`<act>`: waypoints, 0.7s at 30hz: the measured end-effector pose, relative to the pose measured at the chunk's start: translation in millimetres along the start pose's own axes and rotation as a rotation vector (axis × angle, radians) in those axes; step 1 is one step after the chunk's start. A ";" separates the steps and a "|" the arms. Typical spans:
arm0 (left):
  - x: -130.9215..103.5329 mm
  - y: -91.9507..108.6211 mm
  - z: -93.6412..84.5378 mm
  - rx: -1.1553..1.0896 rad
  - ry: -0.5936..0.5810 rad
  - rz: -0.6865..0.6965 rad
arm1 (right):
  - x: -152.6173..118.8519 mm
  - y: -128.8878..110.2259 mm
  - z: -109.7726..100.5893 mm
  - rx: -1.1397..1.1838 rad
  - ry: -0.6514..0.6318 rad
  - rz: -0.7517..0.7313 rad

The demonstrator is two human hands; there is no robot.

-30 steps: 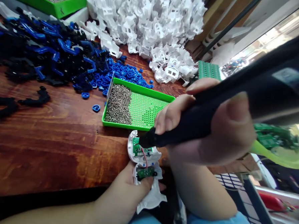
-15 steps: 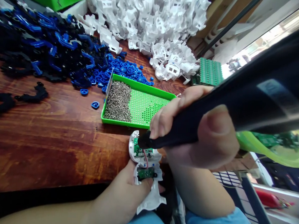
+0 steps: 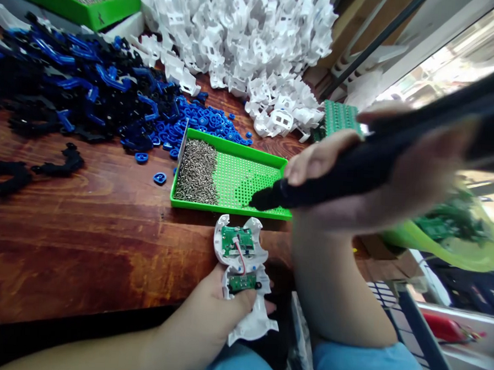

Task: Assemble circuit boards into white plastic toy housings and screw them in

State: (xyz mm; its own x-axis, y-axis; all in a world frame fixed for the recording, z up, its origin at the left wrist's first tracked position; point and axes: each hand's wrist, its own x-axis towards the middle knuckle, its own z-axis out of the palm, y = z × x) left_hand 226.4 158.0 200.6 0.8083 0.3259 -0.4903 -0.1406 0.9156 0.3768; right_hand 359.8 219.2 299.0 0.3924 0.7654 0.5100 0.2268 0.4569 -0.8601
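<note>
My left hand [image 3: 215,307] is wrapped round a white plastic housing [image 3: 256,318] at the table's front edge, its thumb pressed over the lower part. Inside the housing sit two green circuit boards, the upper board [image 3: 230,239] and the lower board [image 3: 242,283], joined by a thin red and white cable [image 3: 240,255]. Gripped in my right hand [image 3: 354,190] is a black electric screwdriver [image 3: 333,184], blurred by motion. Its tip hangs over the near edge of a green perforated tray [image 3: 229,209], apart from the housing. Many small screws [image 3: 198,171] fill the tray's left side.
A heap of white plastic shells [image 3: 246,41] covers the back of the table. Black and blue parts [image 3: 90,83] and small blue pieces [image 3: 209,119] lie at left. Stacked green boards [image 3: 340,117] stand behind my right hand. A yellow-green container [image 3: 483,258] is at right.
The screwdriver in my right hand has lifted off the upper circuit board and moved up and right to the tray. My left hand still holds the housing in nearly the same place.
</note>
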 end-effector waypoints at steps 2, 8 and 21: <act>-0.8 0.5 0.1 -0.012 0.015 -0.002 | 8.3 19.2 0.6 0.099 0.075 -0.081; -4.6 4.8 2.7 -0.046 0.010 -0.013 | 9.9 54.3 5.3 0.156 0.063 -0.081; -2.9 4.6 2.2 -0.010 0.032 -0.025 | 7.2 56.8 7.0 0.146 0.014 -0.091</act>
State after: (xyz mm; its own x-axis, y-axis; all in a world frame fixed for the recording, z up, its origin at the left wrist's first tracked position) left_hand 224.8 160.7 205.6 0.7932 0.3098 -0.5242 -0.1260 0.9258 0.3564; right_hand 369.3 253.9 253.9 0.3884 0.7119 0.5851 0.1310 0.5858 -0.7998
